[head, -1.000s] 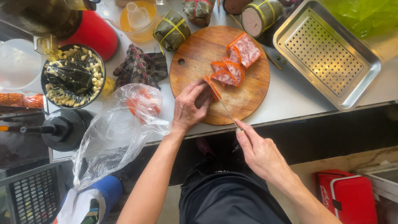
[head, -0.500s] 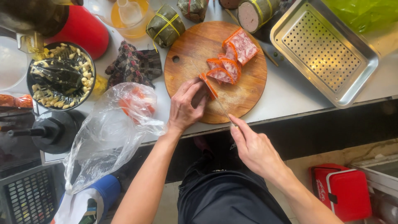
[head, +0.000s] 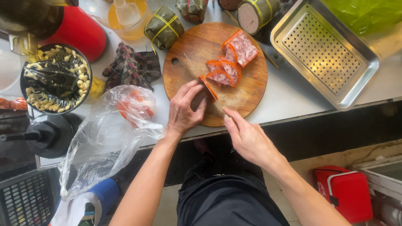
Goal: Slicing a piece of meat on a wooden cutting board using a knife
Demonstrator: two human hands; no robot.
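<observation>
The left hand (head: pixel 184 109) lies palm down on the round wooden cutting board (head: pixel 247 90), its fingers curled and pressed over the end of a meat roll (head: pixel 208 87), of which only an orange-skinned edge shows past the fingertips. The right hand (head: pixel 247 138) is closed around the handle of a knife (head: pixel 217 100), forefinger stretched along the top; the handle is hidden inside the fist and the blade shows only as a thin line against the roll, so where it stops is hard to make out. The roll sits at the near middle of the board, just beside the cut slices (head: pixel 224 71), which lean against each other towards a larger pink chunk (head: pixel 242 47) at the far edge

A crumpled clear plastic bag (head: pixel 106 138) hangs over the counter edge to the left of the left wrist, with something orange inside that cannot be made out. A leaf-wrapped bundle (head: pixel 164 28) tied with yellow string lies beyond the board, and a perforated metal tray (head: pixel 322 50) sits to the right, its far corner covered by green plastic. A dark bowl of pale pieces (head: pixel 54 79) stands at the far left
</observation>
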